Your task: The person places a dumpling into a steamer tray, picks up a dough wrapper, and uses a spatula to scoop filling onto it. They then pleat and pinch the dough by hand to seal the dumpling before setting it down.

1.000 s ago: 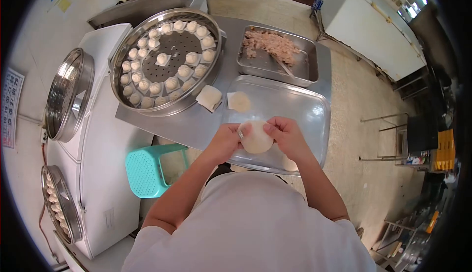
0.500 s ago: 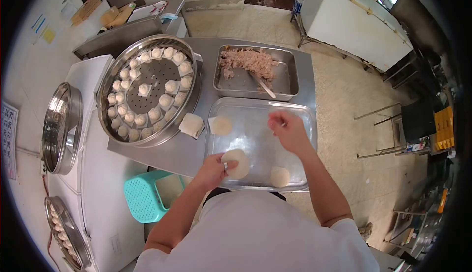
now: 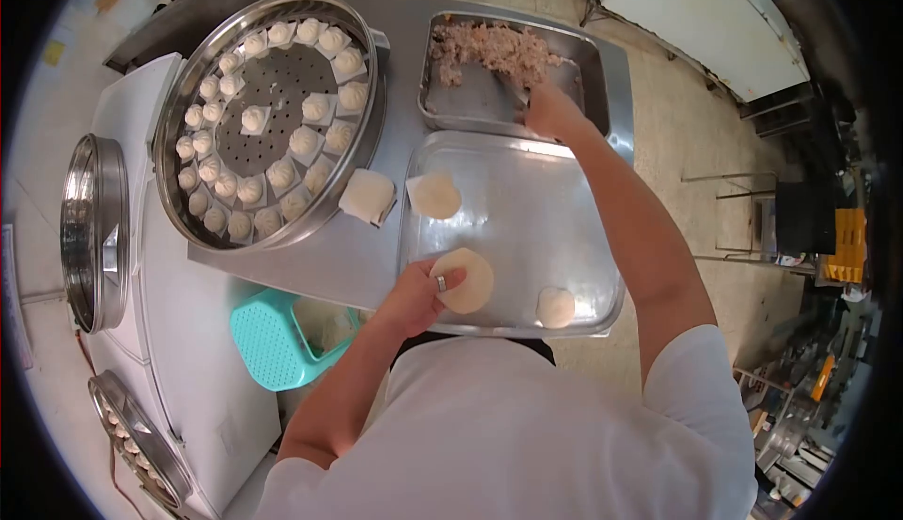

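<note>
My left hand (image 3: 414,300) holds a round, flat dough wrapper (image 3: 467,281), its thumb lying on top, above the lower left of a shallow metal tray (image 3: 513,238). My right hand (image 3: 555,114) reaches into a deep steel pan (image 3: 461,103) and is closed on the handle of a spatula (image 3: 514,90), whose front end is by the pinkish minced filling (image 3: 494,48). Two more dough rounds lie on the shallow tray: one (image 3: 438,196) at the upper left, partly over a paper square, and a smaller one (image 3: 556,307) at the lower right.
At the left, a large round steamer tray (image 3: 273,149) holds many pleated buns on paper squares. Beside it sits a stack of paper squares (image 3: 368,195). A turquoise plastic stool (image 3: 273,341) stands below the table; further steamer trays (image 3: 94,233) are at far left.
My right hand has moved forward from above the shallow tray into the filling pan and closed on the spatula. My left hand still holds the dough wrapper. The camera view has shifted.
</note>
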`<act>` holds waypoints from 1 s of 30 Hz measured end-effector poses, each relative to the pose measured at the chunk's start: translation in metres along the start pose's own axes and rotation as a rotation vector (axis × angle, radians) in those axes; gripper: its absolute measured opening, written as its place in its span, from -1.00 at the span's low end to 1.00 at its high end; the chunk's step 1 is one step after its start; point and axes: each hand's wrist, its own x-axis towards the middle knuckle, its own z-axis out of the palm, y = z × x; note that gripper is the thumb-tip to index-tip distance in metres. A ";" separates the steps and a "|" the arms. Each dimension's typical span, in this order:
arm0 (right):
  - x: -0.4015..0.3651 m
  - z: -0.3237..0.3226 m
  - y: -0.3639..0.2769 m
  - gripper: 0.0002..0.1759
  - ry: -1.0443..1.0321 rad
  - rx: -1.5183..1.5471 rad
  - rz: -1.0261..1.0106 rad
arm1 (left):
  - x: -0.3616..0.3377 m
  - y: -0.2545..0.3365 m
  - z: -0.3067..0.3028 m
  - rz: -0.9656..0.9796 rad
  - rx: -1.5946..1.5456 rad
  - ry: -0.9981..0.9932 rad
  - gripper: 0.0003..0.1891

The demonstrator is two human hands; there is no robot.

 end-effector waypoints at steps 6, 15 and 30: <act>-0.003 -0.042 -0.029 -0.80 0.094 -0.154 -0.052 | 0.003 0.011 -0.012 0.007 -0.139 0.036 -0.55; 0.004 -0.024 -0.046 -0.71 0.016 -0.230 -0.255 | 0.018 0.021 -0.019 -0.003 -0.260 -0.039 -0.44; -0.002 -0.036 -0.018 -0.63 -0.153 -0.127 -0.147 | 0.053 0.075 -0.012 -0.022 -0.364 -0.101 -0.42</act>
